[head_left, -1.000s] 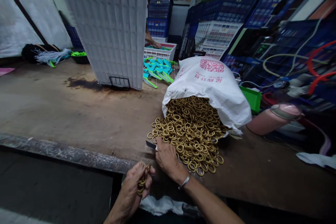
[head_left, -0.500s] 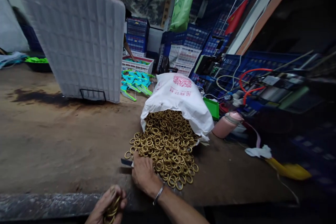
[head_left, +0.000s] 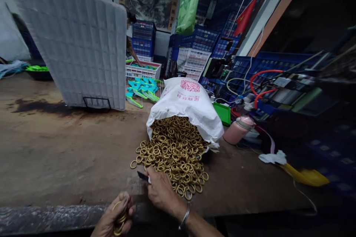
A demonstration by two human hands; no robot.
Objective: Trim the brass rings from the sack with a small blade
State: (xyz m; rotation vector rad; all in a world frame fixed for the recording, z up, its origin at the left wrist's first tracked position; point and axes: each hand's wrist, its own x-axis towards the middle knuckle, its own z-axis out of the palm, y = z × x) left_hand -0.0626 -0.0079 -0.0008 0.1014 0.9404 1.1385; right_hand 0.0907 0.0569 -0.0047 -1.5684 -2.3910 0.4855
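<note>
Curled around several brass-coloured rings is my left hand, low at the table's front edge. My right hand, with a metal bangle at the wrist, grips a small knife; its dark flat blade points left and the handle is mostly covered by my fingers. This hand is at the near left side of a heap of the same rings. The heap spills out of a white woven sack with red print, which lies on its side with its mouth towards me.
A tall white ribbed panel stands on the wooden table at left. Turquoise and green parts lie behind the sack. A pink bottle and a green tray are right of it. Another person's arm reaches into a white crate.
My right hand has shifted slightly right and down with the knife, whose blade now tilts more. My left hand still holds rings, with its fingers slightly moved. The view has shifted a little.
</note>
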